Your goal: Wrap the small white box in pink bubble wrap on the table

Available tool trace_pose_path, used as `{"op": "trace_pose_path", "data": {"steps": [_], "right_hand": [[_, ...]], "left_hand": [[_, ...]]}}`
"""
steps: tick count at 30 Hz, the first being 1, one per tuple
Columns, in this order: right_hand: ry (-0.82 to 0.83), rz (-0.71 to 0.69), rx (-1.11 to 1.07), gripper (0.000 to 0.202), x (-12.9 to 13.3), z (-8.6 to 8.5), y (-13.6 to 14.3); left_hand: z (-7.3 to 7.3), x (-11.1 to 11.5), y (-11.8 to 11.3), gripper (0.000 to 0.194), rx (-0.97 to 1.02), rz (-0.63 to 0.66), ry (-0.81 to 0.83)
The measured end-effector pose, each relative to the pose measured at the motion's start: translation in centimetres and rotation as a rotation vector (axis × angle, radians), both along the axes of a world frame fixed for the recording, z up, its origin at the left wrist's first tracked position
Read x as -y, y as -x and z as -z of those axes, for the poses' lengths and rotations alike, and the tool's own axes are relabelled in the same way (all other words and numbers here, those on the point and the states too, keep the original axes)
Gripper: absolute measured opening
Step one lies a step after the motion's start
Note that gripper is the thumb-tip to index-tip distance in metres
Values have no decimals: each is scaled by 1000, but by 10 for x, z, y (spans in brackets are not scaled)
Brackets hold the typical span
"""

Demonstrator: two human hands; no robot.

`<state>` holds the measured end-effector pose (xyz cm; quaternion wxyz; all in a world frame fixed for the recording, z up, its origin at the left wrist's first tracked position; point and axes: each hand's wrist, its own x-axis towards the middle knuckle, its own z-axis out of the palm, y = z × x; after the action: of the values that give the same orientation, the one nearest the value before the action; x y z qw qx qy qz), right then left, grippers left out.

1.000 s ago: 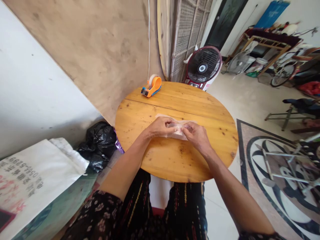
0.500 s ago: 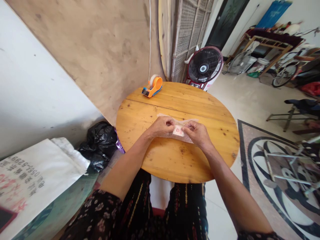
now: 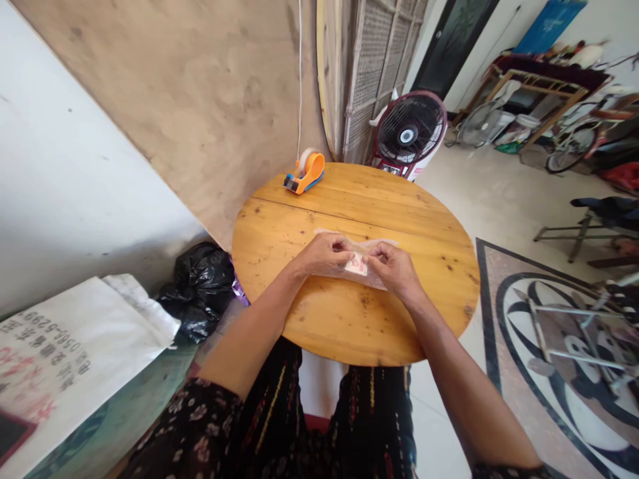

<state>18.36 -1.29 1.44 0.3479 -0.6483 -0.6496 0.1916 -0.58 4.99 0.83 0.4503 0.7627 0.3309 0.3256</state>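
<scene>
On the round wooden table [image 3: 329,319] lies a sheet of clear bubble wrap [image 3: 375,277]. In its middle sits a small white packet [image 3: 356,264] with red print, partly covered by fingertips. My left hand [image 3: 324,254] is closed, thumb and forefinger pinching at the packet's left upper edge. From the other side, my right hand [image 3: 394,267] pinches at its right upper edge. Whether the fingers grip the wrap, the packet or both is hard to make out. Beyond the hands, near the far edge, an orange tape dispenser [image 3: 313,174] stands with a roll of tape.
A dark red and white fan [image 3: 408,133] stands behind the table, close to its far right edge. Black plastic bags [image 3: 202,286] and a white sack [image 3: 84,346] lie at the left. A metal folding frame [image 3: 574,332] is on the floor at right.
Both hands keep nearly the same place. The left fingertips have shifted slightly right over the packet, and the packet sits at a slightly different angle.
</scene>
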Motion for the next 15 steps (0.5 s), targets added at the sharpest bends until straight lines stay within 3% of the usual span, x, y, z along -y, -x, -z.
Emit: {"op": "trace_pose_path", "data": {"steps": [7,12,15], "right_hand": [[-91,-30,-33,13,4,7,2],[-354,-75,318,15,9,4,8],[-378,-182,474,19,10,1,11]], "left_hand": [[1,-1,-1,11,-12,-10,-7],[1,0,-1,12,5,1,18],[2,0,-2,13,-1,1,24]]}}
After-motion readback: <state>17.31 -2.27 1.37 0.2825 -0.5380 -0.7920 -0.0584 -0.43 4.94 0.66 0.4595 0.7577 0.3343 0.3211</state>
